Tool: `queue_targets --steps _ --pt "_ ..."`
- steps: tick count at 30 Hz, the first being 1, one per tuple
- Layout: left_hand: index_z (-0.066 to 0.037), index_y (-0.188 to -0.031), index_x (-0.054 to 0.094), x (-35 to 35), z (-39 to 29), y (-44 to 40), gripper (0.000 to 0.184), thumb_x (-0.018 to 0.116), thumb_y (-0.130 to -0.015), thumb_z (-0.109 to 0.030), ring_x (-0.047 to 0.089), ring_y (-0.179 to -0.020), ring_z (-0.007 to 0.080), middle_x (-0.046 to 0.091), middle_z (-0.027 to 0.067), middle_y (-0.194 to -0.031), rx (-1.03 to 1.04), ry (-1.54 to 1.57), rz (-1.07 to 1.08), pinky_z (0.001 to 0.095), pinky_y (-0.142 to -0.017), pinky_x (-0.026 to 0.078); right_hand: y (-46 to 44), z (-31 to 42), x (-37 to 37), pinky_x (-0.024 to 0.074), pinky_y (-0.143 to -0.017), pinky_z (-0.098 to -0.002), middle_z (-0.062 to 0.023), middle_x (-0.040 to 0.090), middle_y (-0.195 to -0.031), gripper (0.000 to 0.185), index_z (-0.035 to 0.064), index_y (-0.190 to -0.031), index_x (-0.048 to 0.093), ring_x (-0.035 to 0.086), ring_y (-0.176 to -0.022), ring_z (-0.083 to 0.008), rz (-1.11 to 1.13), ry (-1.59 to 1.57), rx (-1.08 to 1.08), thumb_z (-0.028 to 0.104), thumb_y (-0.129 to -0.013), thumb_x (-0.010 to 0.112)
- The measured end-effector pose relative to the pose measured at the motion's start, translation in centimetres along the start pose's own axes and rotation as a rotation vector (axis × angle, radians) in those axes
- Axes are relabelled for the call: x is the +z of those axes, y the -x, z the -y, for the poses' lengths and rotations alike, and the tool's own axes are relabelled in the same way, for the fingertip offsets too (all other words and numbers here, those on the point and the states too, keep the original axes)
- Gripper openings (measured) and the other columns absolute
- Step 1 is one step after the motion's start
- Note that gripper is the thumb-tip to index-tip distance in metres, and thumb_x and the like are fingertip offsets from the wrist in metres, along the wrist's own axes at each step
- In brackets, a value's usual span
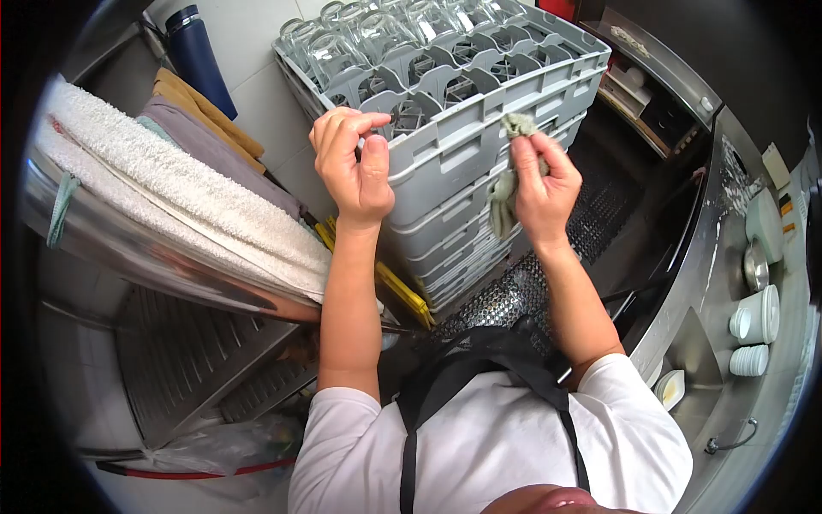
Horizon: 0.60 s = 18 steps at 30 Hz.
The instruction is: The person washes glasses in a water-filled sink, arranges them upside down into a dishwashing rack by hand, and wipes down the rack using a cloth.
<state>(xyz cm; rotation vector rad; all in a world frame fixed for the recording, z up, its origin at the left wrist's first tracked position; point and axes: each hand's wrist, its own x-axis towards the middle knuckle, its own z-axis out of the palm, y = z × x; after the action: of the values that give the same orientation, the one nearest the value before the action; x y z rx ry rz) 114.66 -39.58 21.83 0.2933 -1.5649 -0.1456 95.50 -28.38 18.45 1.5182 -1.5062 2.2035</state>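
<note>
A light grey glass rack [445,156] tops a stack of similar racks in front of me. Upside-down clear glasses [336,56] fill its rear compartments, while the nearer dividers hold none that I can see. My left hand [353,167] is raised at the rack's front left corner, empty, with bent fingers and the thumb apart from them. Whether it touches the rim I cannot tell. Between thumb and fingers, my right hand [545,184] pinches a crumpled grey-green cloth [503,203], which hangs down before the rack's front wall.
On the left, a white towel [193,184] and other cloths drape over a metal rail. A dark blue bottle [201,64] stands behind them. To the right runs a steel counter [698,295] with stacked white dishes [749,361]. A black perforated mat [514,287] covers the floor.
</note>
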Motion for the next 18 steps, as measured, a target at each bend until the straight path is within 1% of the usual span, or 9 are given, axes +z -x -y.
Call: queue_targets --steps 2,3,5,8,11,12,15,16,18 --pt "-0.002 -0.086 0.069 0.0 -0.3 0.0 0.030 0.057 -0.088 -0.030 0.055 -0.089 0.0279 0.060 0.0102 -0.080 -0.021 0.005 -0.001 0.0374 -0.086 0.040 -1.8 0.4 0.0 0.0489 -0.062 -0.0318 -0.0126 0.067 -0.079 0.011 0.0000 -0.098 0.071 0.063 -0.066 -0.0218 0.049 0.135 -0.224 0.005 -0.088 0.070" --pt "0.000 -0.087 0.068 -0.1 -0.4 0.0 0.032 0.054 -0.090 -0.028 0.054 -0.089 0.0258 0.060 0.0108 -0.083 -0.019 -0.004 0.018 0.0346 -0.081 0.041 -2.2 1.4 0.4 0.0503 -0.063 -0.0333 -0.0134 0.067 -0.081 0.011 0.0007 -0.098 0.071 0.064 -0.068 -0.0252 0.162 0.281 -0.276 0.005 -0.088 0.071" --pt "0.005 -0.090 0.067 -0.2 -0.6 -0.1 0.035 0.049 -0.094 -0.025 0.052 -0.090 0.0216 0.060 0.0120 -0.088 -0.013 -0.019 0.051 0.0290 -0.069 0.042 -1.2 1.0 2.0 0.0509 -0.063 -0.0358 -0.0132 0.066 -0.082 0.012 0.0017 -0.098 0.070 0.064 -0.069 -0.0287 0.126 0.167 -0.238 0.006 -0.087 0.071" --pt "0.004 -0.090 0.067 -0.3 -0.2 0.0 0.034 0.050 -0.094 -0.025 0.052 -0.090 0.0216 0.060 0.0120 -0.089 -0.005 -0.011 0.055 0.0284 -0.067 0.042 0.3 3.2 3.2 0.0514 -0.061 -0.0369 -0.0130 0.064 -0.079 0.015 0.0036 -0.100 0.069 0.063 -0.068 -0.0316 0.285 0.095 -0.227 0.007 -0.086 0.072" --pt "0.004 -0.090 0.067 -0.3 0.1 0.0 0.034 0.049 -0.094 -0.025 0.052 -0.090 0.0220 0.060 0.0120 -0.089 0.040 -0.042 0.070 0.0284 -0.066 0.043 -1.2 1.7 2.2 0.0516 -0.061 -0.0369 -0.0136 0.064 -0.078 0.013 0.0035 -0.100 0.069 0.064 -0.067 -0.0316 0.220 0.361 -0.313 0.007 -0.087 0.071" --pt "0.004 -0.090 0.067 -0.4 0.1 -0.2 0.034 0.049 -0.094 -0.026 0.052 -0.091 0.0221 0.060 0.0119 -0.088 0.059 -0.057 0.082 0.0283 -0.066 0.043 -1.5 1.4 1.9 0.0517 -0.061 -0.0382 -0.0140 0.064 -0.078 0.013 0.0026 -0.099 0.068 0.064 -0.068 -0.0323 0.172 0.412 -0.254 0.008 -0.088 0.070" --pt "0.004 -0.090 0.066 -0.4 0.0 -0.2 0.035 0.049 -0.094 -0.026 0.052 -0.091 0.0222 0.060 0.0119 -0.088 0.069 -0.069 0.076 0.0280 -0.065 0.043 -0.5 1.8 3.3 0.0519 -0.061 -0.0389 -0.0144 0.065 -0.078 0.013 0.0029 -0.099 0.068 0.064 -0.069 -0.0330 0.108 0.179 -0.218 0.009 -0.088 0.070" --pt "0.004 -0.090 0.067 -0.4 0.0 0.0 0.035 0.049 -0.094 -0.026 0.052 -0.091 0.0221 0.060 0.0118 -0.089 0.049 -0.050 0.068 0.0280 -0.065 0.042 -0.4 2.8 3.4 0.0520 -0.062 -0.0393 -0.0146 0.066 -0.079 0.013 0.0041 -0.099 0.069 0.065 -0.070 -0.0334 0.180 0.097 -0.152 0.010 -0.087 0.071" --pt "0.004 -0.091 0.067 -0.4 0.1 0.1 0.036 0.049 -0.094 -0.027 0.052 -0.091 0.0217 0.060 0.0119 -0.089 0.025 -0.026 0.064 0.0280 -0.064 0.042 -0.7 2.7 3.1 0.0518 -0.062 -0.0391 -0.0147 0.066 -0.079 0.013 0.0044 -0.099 0.069 0.065 -0.070 -0.0334 0.286 0.119 -0.189 0.010 -0.088 0.071"
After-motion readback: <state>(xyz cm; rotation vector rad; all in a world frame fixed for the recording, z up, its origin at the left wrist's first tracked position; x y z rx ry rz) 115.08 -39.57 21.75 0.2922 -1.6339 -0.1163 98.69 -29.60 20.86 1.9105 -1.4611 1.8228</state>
